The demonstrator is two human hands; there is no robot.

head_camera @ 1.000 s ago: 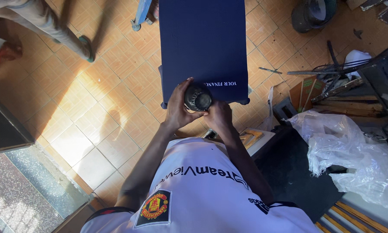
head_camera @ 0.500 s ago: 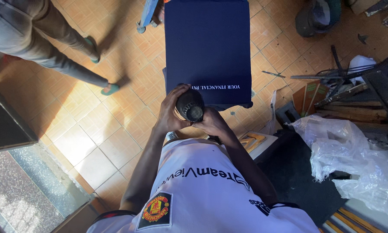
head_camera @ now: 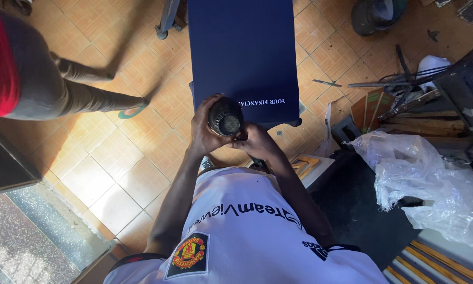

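Both hands meet at the near edge of a dark blue cloth (head_camera: 242,52) that hangs or lies spread over the tiled floor (head_camera: 105,163). The left hand (head_camera: 205,129) wraps around a round black tool (head_camera: 225,117), its fingers curled over the far side of the barrel, so it is holding that tool. The tool's round, mesh-covered end faces up toward the camera and sits just at the lower edge of the cloth, over the line of pale lettering there. The right hand (head_camera: 257,143) presses against the tool from the other side, fingers closed on its lower part; whether it grips the tool's handle or only steadies it, I cannot tell.

Left of the cloth, another person's legs (head_camera: 73,92) in grey trousers cross the tiles, a green sandal on the nearer foot. Right of the cloth lies a heap of metal rods and wooden pieces (head_camera: 405,100), and nearer the camera than that a crumpled clear plastic bag (head_camera: 431,184) rests on a dark surface. Beyond the cloth's far right corner stands a dark bucket (head_camera: 376,16). Below the cloth, the person's white shirt (head_camera: 247,236) fills the foreground.
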